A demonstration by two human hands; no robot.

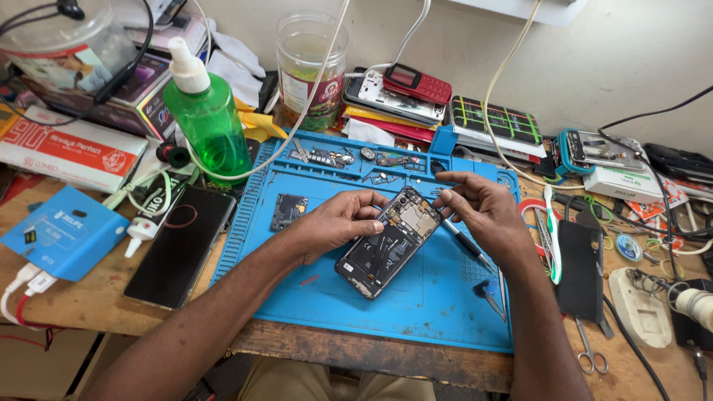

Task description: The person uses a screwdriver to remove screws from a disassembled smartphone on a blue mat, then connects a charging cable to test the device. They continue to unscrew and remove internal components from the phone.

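1. Left hand (338, 223) grips the opened black smartphone with its back cover off (388, 241); right hand (479, 212) pinches its top edge.
2. Underneath, a blue silicone repair mat (416, 297) covers the cluttered wooden workbench (96, 297).
3. Phone's tilted over the mat, battery and circuit board exposed.

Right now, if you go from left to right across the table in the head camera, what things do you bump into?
Blue box → black phone → left hand → open phone → right hand → toothbrush → scissors
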